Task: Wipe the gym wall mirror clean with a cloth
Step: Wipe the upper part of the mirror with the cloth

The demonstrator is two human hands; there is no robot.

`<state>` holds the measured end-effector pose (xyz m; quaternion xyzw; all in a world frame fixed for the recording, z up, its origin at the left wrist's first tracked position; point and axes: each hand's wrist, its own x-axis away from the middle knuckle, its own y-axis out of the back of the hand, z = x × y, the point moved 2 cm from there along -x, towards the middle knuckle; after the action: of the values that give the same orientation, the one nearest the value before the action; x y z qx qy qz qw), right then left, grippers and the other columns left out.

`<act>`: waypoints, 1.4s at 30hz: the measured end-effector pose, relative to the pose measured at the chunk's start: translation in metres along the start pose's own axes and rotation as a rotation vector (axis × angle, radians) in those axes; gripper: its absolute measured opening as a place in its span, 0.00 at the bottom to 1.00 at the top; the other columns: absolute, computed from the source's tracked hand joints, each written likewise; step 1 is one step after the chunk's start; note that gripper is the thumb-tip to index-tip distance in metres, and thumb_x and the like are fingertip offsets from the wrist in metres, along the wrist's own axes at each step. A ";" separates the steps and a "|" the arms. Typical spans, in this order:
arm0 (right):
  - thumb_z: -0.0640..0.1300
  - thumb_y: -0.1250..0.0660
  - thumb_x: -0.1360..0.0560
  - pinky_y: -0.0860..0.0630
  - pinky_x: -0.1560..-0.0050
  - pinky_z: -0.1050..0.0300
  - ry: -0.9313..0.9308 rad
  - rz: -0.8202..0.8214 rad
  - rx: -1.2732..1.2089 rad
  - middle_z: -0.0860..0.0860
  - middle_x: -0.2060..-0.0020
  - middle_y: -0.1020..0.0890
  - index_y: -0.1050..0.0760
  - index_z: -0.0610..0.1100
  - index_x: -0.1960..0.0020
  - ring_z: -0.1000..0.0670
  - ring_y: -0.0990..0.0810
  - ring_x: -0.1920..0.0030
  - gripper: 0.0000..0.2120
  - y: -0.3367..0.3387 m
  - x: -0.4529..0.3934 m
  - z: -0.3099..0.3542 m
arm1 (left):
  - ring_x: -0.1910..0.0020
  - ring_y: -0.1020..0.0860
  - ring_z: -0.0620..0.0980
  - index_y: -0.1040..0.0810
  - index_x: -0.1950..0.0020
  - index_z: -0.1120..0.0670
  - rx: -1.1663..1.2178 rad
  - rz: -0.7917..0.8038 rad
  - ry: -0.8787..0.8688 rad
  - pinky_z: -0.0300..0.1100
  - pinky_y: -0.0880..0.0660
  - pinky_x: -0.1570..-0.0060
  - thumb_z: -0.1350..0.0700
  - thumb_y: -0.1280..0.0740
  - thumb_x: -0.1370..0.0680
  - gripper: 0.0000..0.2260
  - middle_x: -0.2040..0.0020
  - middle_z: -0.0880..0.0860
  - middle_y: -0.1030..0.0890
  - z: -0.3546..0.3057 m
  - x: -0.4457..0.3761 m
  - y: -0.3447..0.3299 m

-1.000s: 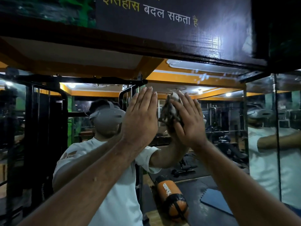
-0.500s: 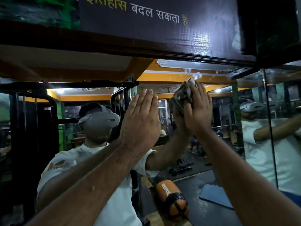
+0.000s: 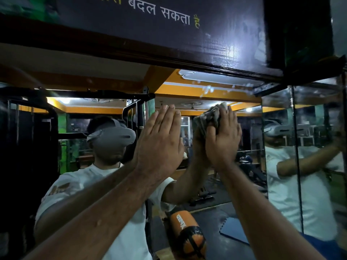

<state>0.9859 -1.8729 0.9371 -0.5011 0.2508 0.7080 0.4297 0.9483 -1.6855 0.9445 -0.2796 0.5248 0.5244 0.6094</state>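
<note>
1. Since half a second ago the right hand (image 3: 223, 145) is sitting a little lower on the mirror (image 3: 212, 87), dropping slightly from the black frame (image 3: 216, 63) along the top edge, while the left hand (image 3: 159, 147) is staying flat in the same spot.
2. The cloth (image 3: 211, 117) is lying bunched between the right palm and the glass, its long axis running upright, its upper end pointing toward 12 o'clock.
3. It is looking crumpled, grey and mottled, and is bulging out at 11 o'clock of the fingers.
4. The right hand's fingers are pressing the cloth against the mirror, slightly curled over its top.
5. The left hand is holding nothing, fingers straight and together, palm on the glass at 9 o'clock of the cloth.
6. Pale smears (image 3: 206, 90) are showing on the glass at 12 o'clock of the cloth.
7. An orange punching bag (image 3: 185, 231) is showing in the reflection at 6 o'clock.
</note>
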 end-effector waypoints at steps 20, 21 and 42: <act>0.55 0.45 0.23 0.49 0.19 0.36 0.157 0.051 -0.021 0.46 0.18 0.37 0.36 0.49 0.18 0.45 0.44 0.17 0.34 0.054 -0.038 -0.153 | 0.20 0.41 0.56 0.37 0.22 0.61 -0.043 0.071 -0.020 0.53 0.46 0.21 0.49 0.36 0.20 0.30 0.21 0.60 0.37 -0.130 -0.039 -0.064; 0.55 0.46 0.24 0.50 0.18 0.36 0.058 0.018 -0.039 0.47 0.18 0.37 0.37 0.50 0.18 0.45 0.45 0.17 0.34 0.053 -0.045 -0.152 | 0.21 0.40 0.56 0.36 0.22 0.61 -0.046 0.069 -0.019 0.53 0.46 0.21 0.50 0.38 0.20 0.28 0.21 0.60 0.36 -0.135 -0.042 -0.067; 0.55 0.45 0.23 0.50 0.18 0.40 0.144 0.050 0.005 0.47 0.17 0.38 0.37 0.54 0.18 0.49 0.46 0.17 0.33 0.077 -0.103 -0.209 | 0.20 0.42 0.58 0.36 0.22 0.62 -0.143 -0.002 -0.007 0.54 0.47 0.21 0.53 0.39 0.18 0.26 0.20 0.62 0.38 -0.177 -0.078 -0.110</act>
<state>1.0363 -2.1121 0.9487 -0.5432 0.2952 0.6802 0.3939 0.9975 -1.9023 0.9428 -0.3211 0.4837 0.5609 0.5902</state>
